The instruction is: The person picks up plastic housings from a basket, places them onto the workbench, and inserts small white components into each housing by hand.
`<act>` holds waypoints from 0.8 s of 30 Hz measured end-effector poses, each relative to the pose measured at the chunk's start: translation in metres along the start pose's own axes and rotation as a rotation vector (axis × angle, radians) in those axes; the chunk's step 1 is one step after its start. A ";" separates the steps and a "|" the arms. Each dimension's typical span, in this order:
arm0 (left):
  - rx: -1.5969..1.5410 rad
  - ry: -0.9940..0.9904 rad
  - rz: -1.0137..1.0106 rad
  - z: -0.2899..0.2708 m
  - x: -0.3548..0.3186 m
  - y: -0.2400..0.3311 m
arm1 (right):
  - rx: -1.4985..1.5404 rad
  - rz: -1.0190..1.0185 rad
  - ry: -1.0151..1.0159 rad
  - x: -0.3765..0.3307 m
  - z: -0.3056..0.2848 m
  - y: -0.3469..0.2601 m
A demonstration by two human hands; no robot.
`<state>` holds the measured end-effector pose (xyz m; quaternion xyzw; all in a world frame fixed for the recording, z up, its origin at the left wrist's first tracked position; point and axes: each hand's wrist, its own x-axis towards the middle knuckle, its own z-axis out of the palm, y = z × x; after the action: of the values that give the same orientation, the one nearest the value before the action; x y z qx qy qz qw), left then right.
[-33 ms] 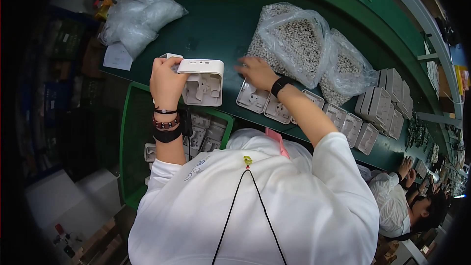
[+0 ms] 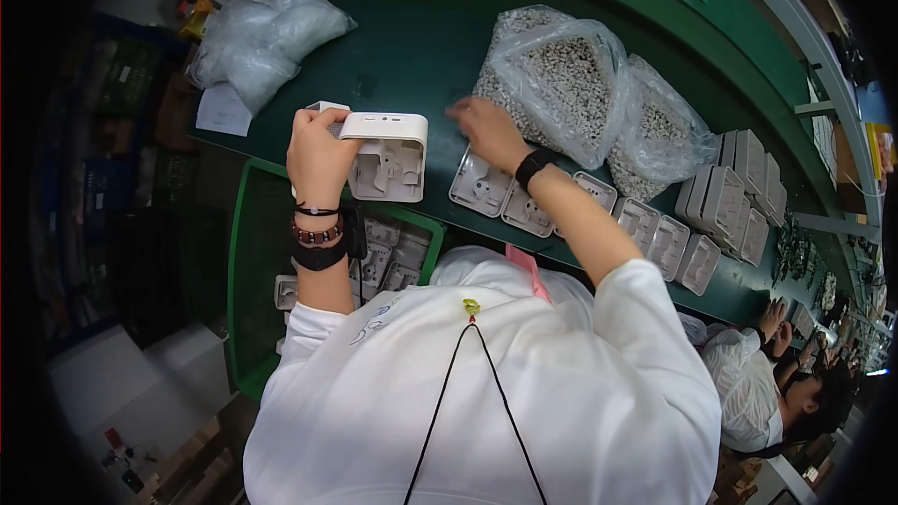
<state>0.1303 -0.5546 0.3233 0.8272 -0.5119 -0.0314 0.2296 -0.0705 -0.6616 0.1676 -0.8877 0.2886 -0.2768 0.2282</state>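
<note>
My left hand (image 2: 316,154) grips white plastic housings at the table's near edge. One, an open box-like housing (image 2: 412,159), has its hollow inside facing me and small port cut-outs along its top wall. Beside it, partly behind my fingers, a piece with a grey mesh face (image 2: 329,108) shows. My right hand (image 2: 493,134) hovers left of a bag of small pale parts (image 2: 571,65), above a row of housings. Its fingertips are drawn together; whatever they hold is too small to make out. Just below that hand lies an open housing (image 2: 481,185).
More housings (image 2: 669,241) run rightward along the table edge, with stacked ones (image 2: 720,201) beyond. A second parts bag (image 2: 655,126) adjoins the first. Clear plastic bags (image 2: 271,33) lie far left. A green crate (image 2: 245,271) of housings stands below. A co-worker (image 2: 748,383) sits at right.
My right hand has moved slightly away from me, and its fingers are less blurred. My left hand and the housing stay nearly in place.
</note>
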 end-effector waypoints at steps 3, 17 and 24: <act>0.057 -0.051 -0.013 0.010 0.001 0.003 | 0.328 0.177 0.137 0.031 -0.038 -0.061; -0.945 0.242 0.233 -0.009 -0.016 -0.058 | 0.381 0.726 -0.043 0.009 0.066 0.000; -0.502 0.214 0.390 -0.009 -0.036 -0.058 | -0.424 0.220 -0.175 0.016 0.061 -0.029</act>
<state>0.1635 -0.4990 0.3005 0.6297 -0.6099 -0.0249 0.4805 -0.0102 -0.6353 0.1445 -0.8995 0.4142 -0.1060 0.0897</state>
